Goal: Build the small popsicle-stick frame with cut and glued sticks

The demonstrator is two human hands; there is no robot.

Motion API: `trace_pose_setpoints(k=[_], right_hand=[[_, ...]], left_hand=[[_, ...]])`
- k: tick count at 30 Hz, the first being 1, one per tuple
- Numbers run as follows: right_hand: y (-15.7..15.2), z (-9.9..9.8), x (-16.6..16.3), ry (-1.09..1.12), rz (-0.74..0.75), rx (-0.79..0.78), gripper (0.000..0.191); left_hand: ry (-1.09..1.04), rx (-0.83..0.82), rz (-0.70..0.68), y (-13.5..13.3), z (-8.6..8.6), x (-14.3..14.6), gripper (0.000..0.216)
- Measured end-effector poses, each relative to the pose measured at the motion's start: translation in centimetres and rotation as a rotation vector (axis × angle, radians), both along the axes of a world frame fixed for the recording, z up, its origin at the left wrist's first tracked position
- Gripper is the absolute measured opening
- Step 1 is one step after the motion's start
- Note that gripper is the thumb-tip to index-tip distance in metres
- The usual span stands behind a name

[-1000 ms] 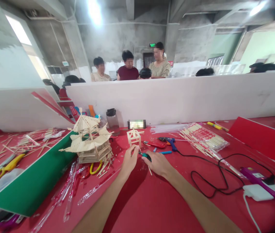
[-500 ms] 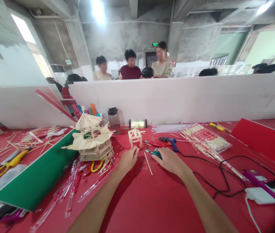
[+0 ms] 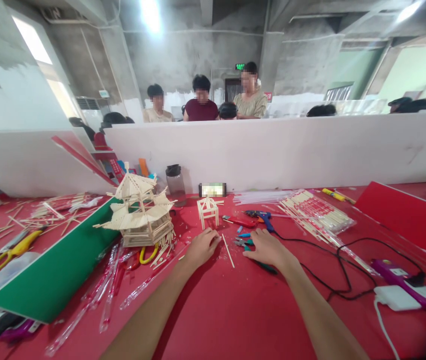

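My left hand (image 3: pixel 202 246) rests on the red table (image 3: pixel 235 310) with its fingers curled under; nothing shows in them. A thin wooden stick (image 3: pixel 228 251) lies loose on the table between my hands. My right hand (image 3: pixel 269 248) lies over green-handled cutters (image 3: pixel 246 243), its fingers closed on them, and one green handle pokes out below the wrist. Just beyond my hands stands a small frame of sticks (image 3: pixel 207 210). Left of it is a large pagoda model (image 3: pixel 139 216) built of sticks.
A green board (image 3: pixel 47 280) and clear tubes lie at the left, with yellow scissors (image 3: pixel 6 252) and loose sticks. A glue gun (image 3: pixel 260 216), red knife (image 3: pixel 240 221), pack of sticks (image 3: pixel 318 212), black cable (image 3: pixel 333 272) and white charger (image 3: pixel 396 296) are at the right. People stand behind the white partition (image 3: pixel 291 150).
My right hand has moved right and lowered the cutters to the table. The stick it was working on now lies loose. My left hand has drawn back slightly.
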State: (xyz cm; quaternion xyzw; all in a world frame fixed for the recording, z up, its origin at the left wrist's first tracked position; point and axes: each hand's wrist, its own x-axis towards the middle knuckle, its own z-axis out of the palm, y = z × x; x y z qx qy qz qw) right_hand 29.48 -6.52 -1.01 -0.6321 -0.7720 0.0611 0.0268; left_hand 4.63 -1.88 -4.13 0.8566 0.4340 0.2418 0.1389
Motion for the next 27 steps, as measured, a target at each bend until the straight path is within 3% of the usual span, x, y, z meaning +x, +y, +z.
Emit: trace_pose_setpoints(k=[8, 18, 22, 27], right_hand=[[0.0, -0.1, 0.2, 0.051, 0.015, 0.018, 0.049], [0.6, 0.6, -0.7, 0.247, -0.015, 0.165, 0.011], [0.6, 0.7, -1.7, 0.34, 0.043, 0.152, 0.011], [0.7, 0.3, -3.0, 0.348, 0.11, 0.199, 0.029]], left_hand=[[-0.014, -0.025, -0.026, 0.6, -0.3, -0.2, 0.03], [-0.098, -0.05, 0.002, 1.4, -1.1, -0.2, 0.009], [-0.092, -0.035, 0.012, 1.0, -0.7, 0.0, 0.009], [-0.096, -0.016, -0.048, 0.2, 0.1, 0.4, 0.014]])
